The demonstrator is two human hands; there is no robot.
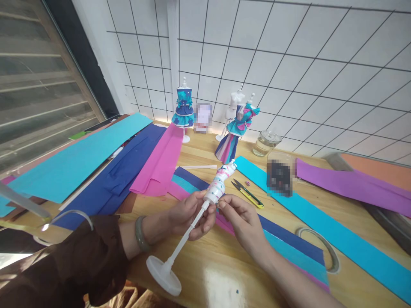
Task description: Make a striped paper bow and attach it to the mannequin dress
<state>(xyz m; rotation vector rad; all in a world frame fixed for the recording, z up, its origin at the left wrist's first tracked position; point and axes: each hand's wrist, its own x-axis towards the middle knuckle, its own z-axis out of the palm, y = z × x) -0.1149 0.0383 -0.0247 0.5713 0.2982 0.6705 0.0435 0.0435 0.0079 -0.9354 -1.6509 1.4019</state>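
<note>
A small white mannequin on a stand lies tilted between my hands, its torso wrapped and marked with pink and blue bits. My left hand wraps round its lower body, just above the rod. The round white base points toward me. At the mannequin's lower edge, my right hand pinches with thumb and forefinger; what lies in the pinch is too small to make out. Beneath both hands runs a striped strip of blue, teal and pink paper. Yellow-handled thread snips rest beyond my right hand.
Dressed mannequins stand at the back near a glass of liquid. Coloured paper sheets cover the left side. A long turquoise strip, a tape roll and purple paper lie to the right.
</note>
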